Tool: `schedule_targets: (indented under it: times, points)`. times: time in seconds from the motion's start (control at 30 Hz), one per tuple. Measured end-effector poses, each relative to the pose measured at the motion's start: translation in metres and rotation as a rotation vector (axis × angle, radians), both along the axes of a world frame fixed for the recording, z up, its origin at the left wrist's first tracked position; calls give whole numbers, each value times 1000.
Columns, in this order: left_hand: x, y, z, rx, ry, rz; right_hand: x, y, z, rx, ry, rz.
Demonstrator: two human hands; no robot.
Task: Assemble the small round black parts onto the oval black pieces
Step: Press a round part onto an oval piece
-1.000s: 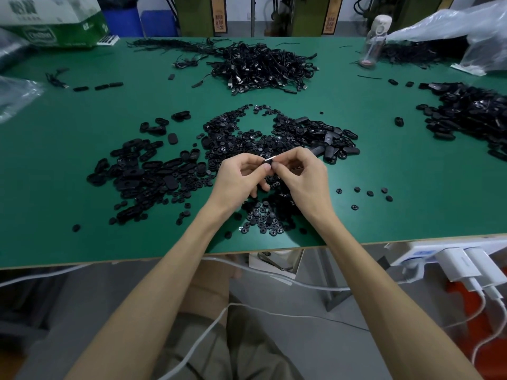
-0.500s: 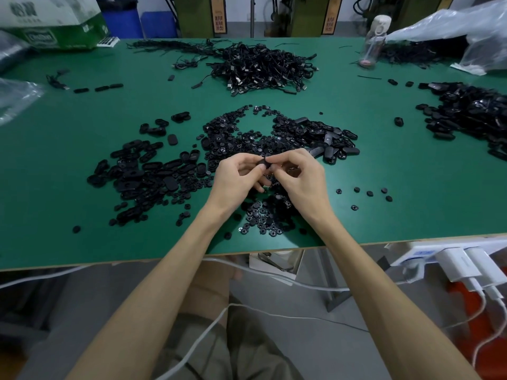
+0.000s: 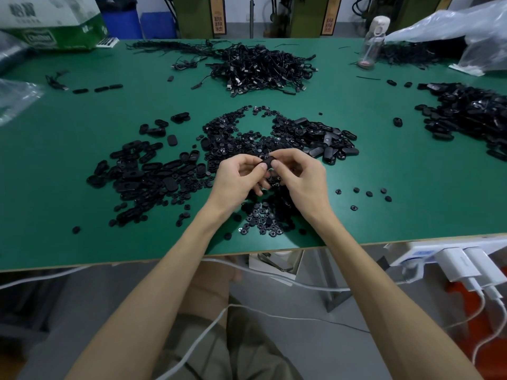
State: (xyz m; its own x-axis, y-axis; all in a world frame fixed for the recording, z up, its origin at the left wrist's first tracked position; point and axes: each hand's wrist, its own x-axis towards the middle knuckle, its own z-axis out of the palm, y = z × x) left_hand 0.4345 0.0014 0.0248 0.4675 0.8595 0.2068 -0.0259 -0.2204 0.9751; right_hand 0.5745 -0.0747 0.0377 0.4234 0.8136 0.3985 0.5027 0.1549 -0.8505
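My left hand (image 3: 238,179) and my right hand (image 3: 301,177) meet above the green table (image 3: 55,160), both pinching one black oval piece (image 3: 267,162) between thumbs and fingertips. Whether a small round part sits on it is hidden by my fingers. A heap of small round black parts (image 3: 241,135) lies just behind and under my hands. Oval black pieces are piled to the left (image 3: 148,176) and to the right (image 3: 321,135) of it.
A tangle of black cables (image 3: 260,68) lies at the back centre. Another pile of black pieces (image 3: 472,113) sits far right, a clear bottle (image 3: 370,48) and plastic bags behind it. A cardboard box (image 3: 52,23) stands back left. Chargers (image 3: 455,263) hang at the front right edge.
The piece between my fingers has turned from edge-on, showing a pale glint, to its dark flat face. My hands stayed in the same spot.
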Motion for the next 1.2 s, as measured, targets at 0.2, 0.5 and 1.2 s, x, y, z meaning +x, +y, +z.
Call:
schedule_targets:
  times: [0.2, 0.5, 1.2]
  points:
    - [0, -1, 0, 37, 57, 18, -1, -1, 0, 6, 17, 7]
    - [0, -1, 1, 105, 153, 52, -6, -3, 1, 1, 21, 61]
    - [-3, -5, 8, 313, 108, 326, 16, 3, -8, 140, 392, -351]
